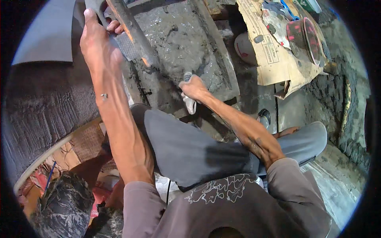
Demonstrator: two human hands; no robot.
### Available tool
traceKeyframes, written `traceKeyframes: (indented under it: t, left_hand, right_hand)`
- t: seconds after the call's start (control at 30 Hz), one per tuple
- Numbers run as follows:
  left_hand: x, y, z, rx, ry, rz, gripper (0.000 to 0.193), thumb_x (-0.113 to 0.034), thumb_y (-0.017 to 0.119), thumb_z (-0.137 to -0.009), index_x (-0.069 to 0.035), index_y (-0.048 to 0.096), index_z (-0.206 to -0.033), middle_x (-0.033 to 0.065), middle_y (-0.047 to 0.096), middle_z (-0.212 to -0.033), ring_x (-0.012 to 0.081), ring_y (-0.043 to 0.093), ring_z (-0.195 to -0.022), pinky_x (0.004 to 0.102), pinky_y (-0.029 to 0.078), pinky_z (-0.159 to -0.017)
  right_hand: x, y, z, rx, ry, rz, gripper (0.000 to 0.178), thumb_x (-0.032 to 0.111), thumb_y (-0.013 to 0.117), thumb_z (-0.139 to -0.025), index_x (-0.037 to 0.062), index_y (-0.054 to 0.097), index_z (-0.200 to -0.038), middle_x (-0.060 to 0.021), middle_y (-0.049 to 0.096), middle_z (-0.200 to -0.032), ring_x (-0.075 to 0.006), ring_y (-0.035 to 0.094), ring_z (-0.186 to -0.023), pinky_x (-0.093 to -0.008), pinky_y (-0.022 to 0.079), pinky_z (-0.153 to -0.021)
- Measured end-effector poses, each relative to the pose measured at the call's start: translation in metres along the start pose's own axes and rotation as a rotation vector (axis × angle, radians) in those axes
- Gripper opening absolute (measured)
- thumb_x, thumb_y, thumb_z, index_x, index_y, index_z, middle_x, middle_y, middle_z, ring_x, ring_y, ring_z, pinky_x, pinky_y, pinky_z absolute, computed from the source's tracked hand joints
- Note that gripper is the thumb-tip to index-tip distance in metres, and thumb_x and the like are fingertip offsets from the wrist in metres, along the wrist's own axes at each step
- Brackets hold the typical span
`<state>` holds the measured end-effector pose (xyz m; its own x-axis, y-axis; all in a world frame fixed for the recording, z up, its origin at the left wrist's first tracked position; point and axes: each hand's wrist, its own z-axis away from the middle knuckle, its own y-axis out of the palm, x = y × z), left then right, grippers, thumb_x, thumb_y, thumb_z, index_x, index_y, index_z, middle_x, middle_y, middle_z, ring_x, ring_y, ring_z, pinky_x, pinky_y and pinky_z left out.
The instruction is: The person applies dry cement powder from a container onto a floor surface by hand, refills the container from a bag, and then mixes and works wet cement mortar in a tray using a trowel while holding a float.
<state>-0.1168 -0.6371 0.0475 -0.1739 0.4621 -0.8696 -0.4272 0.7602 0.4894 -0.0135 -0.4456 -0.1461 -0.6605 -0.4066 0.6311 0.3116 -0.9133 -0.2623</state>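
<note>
My left hand (98, 33) is closed round a grey float-like tool (126, 45) at the upper left. Its textured plate shows beside my fingers, and a dark strip with a worn, wood-coloured edge (126, 27) lies along it. My right hand (194, 88) is wrapped round the pale grey handle (190, 105) of a trowel, whose butt end points toward me. The trowel's blade is not plainly visible beyond my fist. Just past that fist, wet grey mortar (174, 43) fills a shallow rectangular tray (229, 85), its surface uneven and shiny.
A torn cardboard sheet (270, 71) at the upper right bears a dark red tub (303, 39) and a blue-handled item (289, 10). A rounded white object (245, 48) sits beside it. Ridged grey mortar (47, 107) covers the left surface. Camouflage-like dark fabric (65, 206) shows at lower left.
</note>
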Motion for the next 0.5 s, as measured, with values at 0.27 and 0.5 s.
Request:
traceKeyframes:
  t: [0.27,0.5]
  left_hand:
    - [-0.022,-0.016,0.001,0.064,0.033,-0.045,0.037,-0.032,0.044,-0.099,0.005,0.050,-0.104,0.0074,0.045,-0.080,0.0130,0.041,-0.060,0.0281,0.039,-0.053]
    - [-0.024,-0.027,0.005,-0.018,0.030,-0.069,0.039,-0.032,0.043,-0.099,0.004,0.051,-0.110,0.0074,0.049,-0.085,0.0125,0.041,-0.063,0.0268,0.039,-0.055]
  right_hand:
    - [0.080,0.006,-0.043,-0.167,-0.753,0.941,0.026,0.017,0.064,-0.076,-0.0076,0.064,-0.083,-0.0259,0.063,-0.097,-0.0345,0.067,-0.081,-0.0398,0.055,-0.068]
    - [0.038,0.001,-0.010,-0.105,-0.755,1.456,0.035,0.013,0.071,-0.071,-0.0056,0.060,-0.098,-0.0212,0.063,-0.096,-0.0317,0.066,-0.089,-0.0433,0.054,-0.075]
